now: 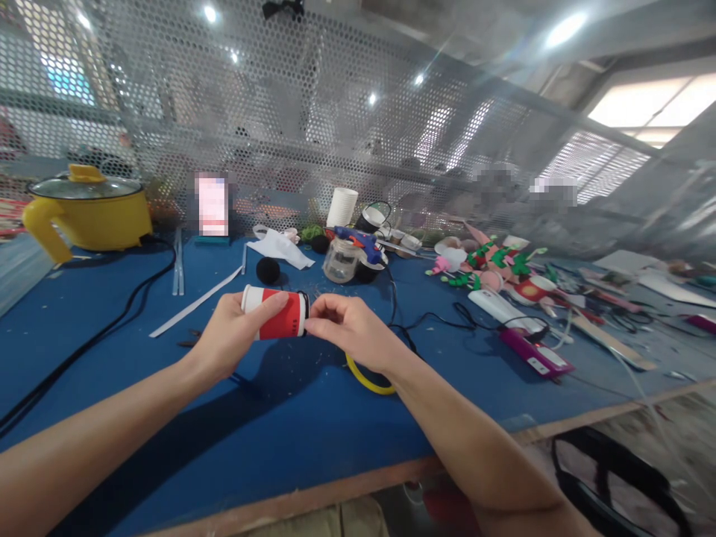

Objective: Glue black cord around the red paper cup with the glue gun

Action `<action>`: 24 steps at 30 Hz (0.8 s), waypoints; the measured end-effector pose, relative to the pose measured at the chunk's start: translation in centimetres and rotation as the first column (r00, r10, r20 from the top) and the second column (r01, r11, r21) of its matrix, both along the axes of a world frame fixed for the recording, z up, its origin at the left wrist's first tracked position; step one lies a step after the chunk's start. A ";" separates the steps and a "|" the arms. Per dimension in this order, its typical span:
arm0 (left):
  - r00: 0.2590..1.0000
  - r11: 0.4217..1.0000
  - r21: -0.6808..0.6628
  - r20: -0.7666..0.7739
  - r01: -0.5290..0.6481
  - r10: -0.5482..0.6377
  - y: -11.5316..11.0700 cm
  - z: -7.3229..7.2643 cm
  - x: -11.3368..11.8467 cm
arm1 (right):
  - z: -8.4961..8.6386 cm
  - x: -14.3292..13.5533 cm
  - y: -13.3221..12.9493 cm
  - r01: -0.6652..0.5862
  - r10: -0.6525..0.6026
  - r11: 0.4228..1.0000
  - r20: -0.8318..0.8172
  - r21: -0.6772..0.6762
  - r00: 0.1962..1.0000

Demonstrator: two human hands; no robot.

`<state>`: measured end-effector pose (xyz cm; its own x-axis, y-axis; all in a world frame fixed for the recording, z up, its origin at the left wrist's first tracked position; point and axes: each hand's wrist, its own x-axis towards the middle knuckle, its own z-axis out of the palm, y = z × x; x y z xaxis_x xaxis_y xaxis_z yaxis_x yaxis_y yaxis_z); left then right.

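Observation:
A red and white paper cup (283, 322) lies sideways in the air above the blue table, with my left hand (228, 334) wrapped round it. Black trim (305, 307) rings the cup's right end. At that end my right hand (351, 328) has its thumb and fingers pinched together, touching or very close to the trim; what is between the fingertips is too small to make out. Just beyond the cup sits a black ball (268, 270). Partly hidden under my right forearm is a yellow ring (369, 379).
A yellow electric pot (92, 216) stands left, its black cord crossing the table. Behind the cup are a phone (213, 205), a stack of white cups (341, 206), a clear jar (340, 261) and a blue glue gun (361, 242). A power strip (506, 313) and craft pieces lie right.

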<state>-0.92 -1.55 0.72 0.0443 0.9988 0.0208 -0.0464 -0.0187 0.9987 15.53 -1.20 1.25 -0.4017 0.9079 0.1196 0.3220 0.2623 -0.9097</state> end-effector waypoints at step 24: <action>0.971 0.980 0.065 -0.165 0.188 -0.175 -0.9 0.2 0.3 | -0.9 0.7 1.8 0.067 -0.067 0.998 -0.072 0.006 0.995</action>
<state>-0.57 -2.47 0.89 0.2339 0.9691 0.0785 0.1015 -0.1046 0.9893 16.23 0.64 0.32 -0.3302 0.9313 0.1538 0.2731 0.2502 -0.9289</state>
